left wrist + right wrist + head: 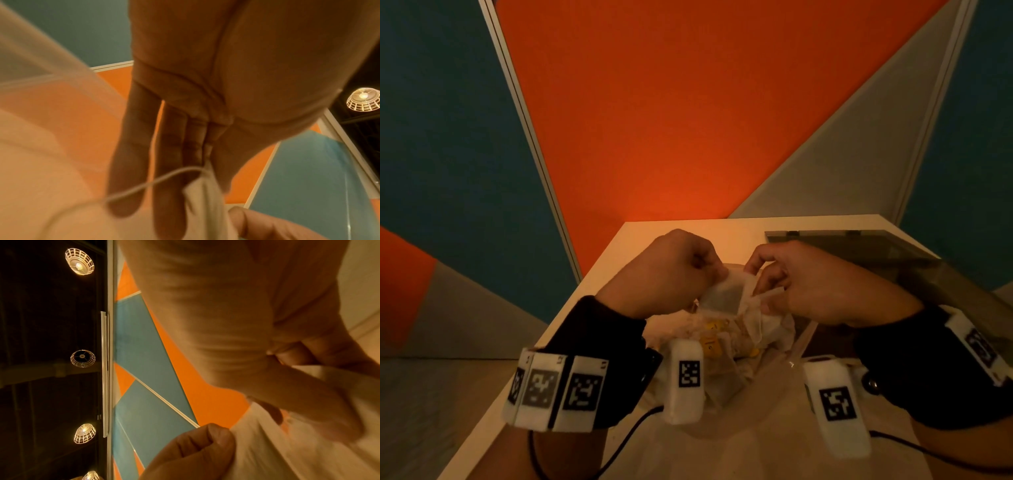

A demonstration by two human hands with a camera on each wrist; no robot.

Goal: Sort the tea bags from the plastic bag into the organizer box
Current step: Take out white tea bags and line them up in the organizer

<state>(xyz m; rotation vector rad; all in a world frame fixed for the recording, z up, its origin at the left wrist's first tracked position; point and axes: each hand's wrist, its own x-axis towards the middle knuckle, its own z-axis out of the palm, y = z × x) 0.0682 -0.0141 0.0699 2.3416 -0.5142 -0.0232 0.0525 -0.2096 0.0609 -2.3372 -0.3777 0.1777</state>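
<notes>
Both hands pinch one tea bag (724,297) above the plastic bag (739,346): the left hand (671,274) holds its corner, the right hand (804,284) its other side. If they pull too hard, the thin paper may rip and spill tea. Its string (144,186) may catch on the other bags.

An orange wall panel (671,102) fills the middle and top of the head view, with teal panels (441,130) at the left and far right and a grey panel (859,144) slanting at right. Pale strips (530,137) divide the panels. A white table (592,315) runs from the centre to the bottom of the frame, with pale floor (424,411) at lower left. In the wrist views a dark ceiling (41,321) carries round caged lamps (79,262), three lit and one (82,358) unlit. The light is warm and dim.
</notes>
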